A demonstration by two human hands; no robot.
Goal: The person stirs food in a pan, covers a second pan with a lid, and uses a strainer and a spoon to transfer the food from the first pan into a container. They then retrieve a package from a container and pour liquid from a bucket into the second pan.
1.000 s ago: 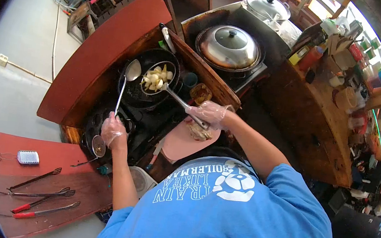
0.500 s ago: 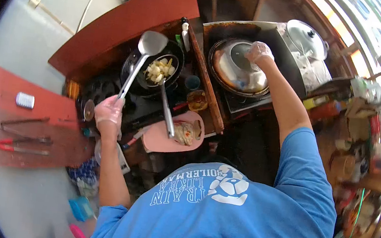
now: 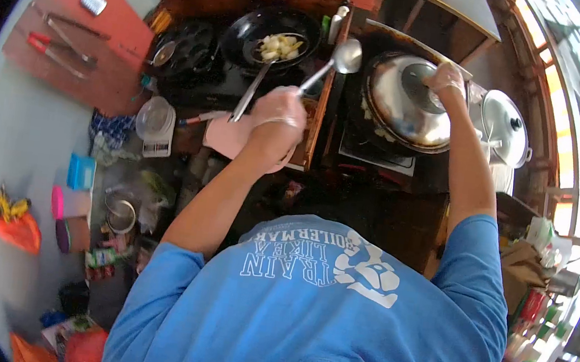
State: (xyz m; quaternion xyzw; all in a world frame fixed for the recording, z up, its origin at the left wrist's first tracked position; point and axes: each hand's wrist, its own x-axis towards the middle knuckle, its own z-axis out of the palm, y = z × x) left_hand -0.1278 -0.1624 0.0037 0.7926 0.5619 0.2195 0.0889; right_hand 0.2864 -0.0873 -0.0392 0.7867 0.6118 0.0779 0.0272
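In a clear plastic glove, my left hand [image 3: 279, 118] is closed round the handle of a metal spatula [image 3: 347, 56], whose head is over the wooden divider. My right hand [image 3: 447, 81], also gloved, grips the top of a shiny domed lid [image 3: 402, 97]. That lid covers most of a large pan [image 3: 377, 135] on the right stove, and a little food shows at the near rim. On the left, pale chunks [image 3: 279, 47] lie in a strainer in a black wok [image 3: 239, 34]. The strainer's handle [image 3: 250, 93] points toward me. Below my left hand is a pink board [image 3: 223, 135], partly hidden.
A lidded silver pot [image 3: 505, 128] stands right of the stove. Tongs [image 3: 59, 55] lie on a red panel at the far left. A clear bowl [image 3: 155, 117] and a blue box [image 3: 81, 171] are on the left. Bottles and packages crowd the right side.
My left hand has brought the spatula from over the left wok rightward toward the lidded pan. Food now shows at the pan's rim beside the lid. The view has shifted.
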